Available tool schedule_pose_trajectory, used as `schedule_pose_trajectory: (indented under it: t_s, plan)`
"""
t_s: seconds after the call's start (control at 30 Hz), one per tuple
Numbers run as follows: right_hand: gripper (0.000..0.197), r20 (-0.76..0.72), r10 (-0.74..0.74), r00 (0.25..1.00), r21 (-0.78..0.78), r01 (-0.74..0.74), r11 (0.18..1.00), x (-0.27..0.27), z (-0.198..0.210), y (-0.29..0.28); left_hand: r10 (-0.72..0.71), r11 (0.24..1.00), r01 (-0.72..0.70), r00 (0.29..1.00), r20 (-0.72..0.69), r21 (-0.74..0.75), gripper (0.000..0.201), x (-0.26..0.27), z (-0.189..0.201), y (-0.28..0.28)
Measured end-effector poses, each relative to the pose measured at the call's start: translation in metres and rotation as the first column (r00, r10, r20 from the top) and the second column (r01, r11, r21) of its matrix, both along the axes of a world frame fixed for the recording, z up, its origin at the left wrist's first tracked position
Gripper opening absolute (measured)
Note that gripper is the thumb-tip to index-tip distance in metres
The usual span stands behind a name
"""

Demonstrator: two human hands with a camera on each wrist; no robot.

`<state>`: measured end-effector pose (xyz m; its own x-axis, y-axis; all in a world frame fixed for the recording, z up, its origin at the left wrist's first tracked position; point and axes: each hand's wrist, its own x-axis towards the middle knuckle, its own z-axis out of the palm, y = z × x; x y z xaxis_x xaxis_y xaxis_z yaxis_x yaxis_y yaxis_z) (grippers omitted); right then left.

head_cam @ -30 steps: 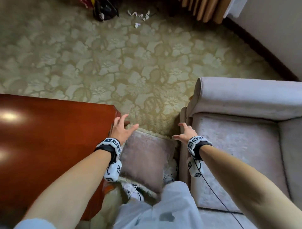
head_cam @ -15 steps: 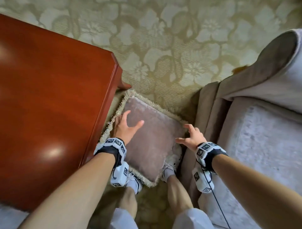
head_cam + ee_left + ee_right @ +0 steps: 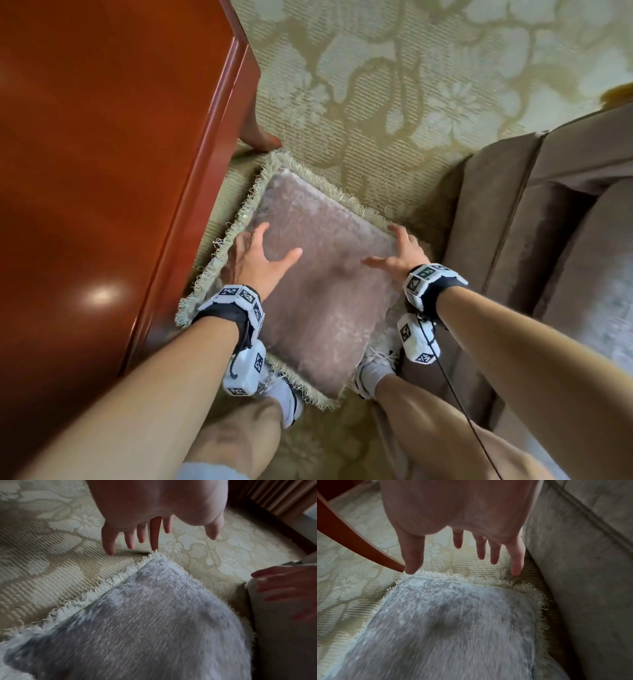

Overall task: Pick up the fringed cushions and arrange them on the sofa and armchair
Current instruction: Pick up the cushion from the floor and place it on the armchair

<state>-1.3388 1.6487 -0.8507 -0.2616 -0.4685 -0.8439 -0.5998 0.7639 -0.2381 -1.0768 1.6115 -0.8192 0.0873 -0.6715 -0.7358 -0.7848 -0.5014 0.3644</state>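
A second ago both hands were up by the desk (image 3: 102, 171) corner; now they've dropped onto the fringed cushion (image 3: 318, 274) mid-frame on the carpet (pickup about to start, I'd say). Left hand (image 3: 257, 260) and right hand (image 3: 397, 257) are spread open, fingers splayed at opposite edges, gripping nothing yet.

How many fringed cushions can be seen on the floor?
1. The cushion lies flat on the carpet between the table and the sofa, under both open hands. Others may be out of view.
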Motion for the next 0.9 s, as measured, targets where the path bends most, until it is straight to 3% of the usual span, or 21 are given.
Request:
schedule_pose_trajectory:
  t_s: [0.23,0.37,0.53,0.63,0.83,0.9]
  plan:
    - [0.114,0.038,0.010,0.999,-0.045,-0.009,0.999,-0.011,-0.072,-0.021,-0.036,0.999,0.036,0.999,0.039,-0.015,0.095,-0.023,-0.091,-0.033]
    - [0.114,0.070,0.084,0.994,-0.061,-0.079,0.995,-0.014,-0.111,-0.025,-0.055,0.998,0.054,0.996,0.071,0.008,0.099,-0.023,-0.128,-0.050]
    - [0.127,0.134,0.038,0.990,-0.045,-0.032,0.998,-0.007,-0.153,-0.018,-0.100,0.995,0.097,0.989,0.110,0.033,0.109,-0.010,-0.166,-0.056]
    - [0.137,0.063,0.079,0.995,-0.002,-0.079,0.997,-0.011,-0.164,-0.012,-0.032,0.996,0.023,0.994,0.108,0.086,0.129,-0.004,-0.174,-0.055]
    - [0.124,0.055,0.169,0.984,0.146,-0.176,0.974,-0.022,-0.146,0.001,-0.103,0.976,0.075,0.986,0.128,0.207,0.152,0.004,-0.161,-0.047]
    - [0.112,0.016,0.254,0.967,0.166,-0.254,0.953,-0.024,-0.133,0.008,-0.150,0.968,0.111,0.975,0.163,0.223,0.153,0.001,-0.147,-0.039]
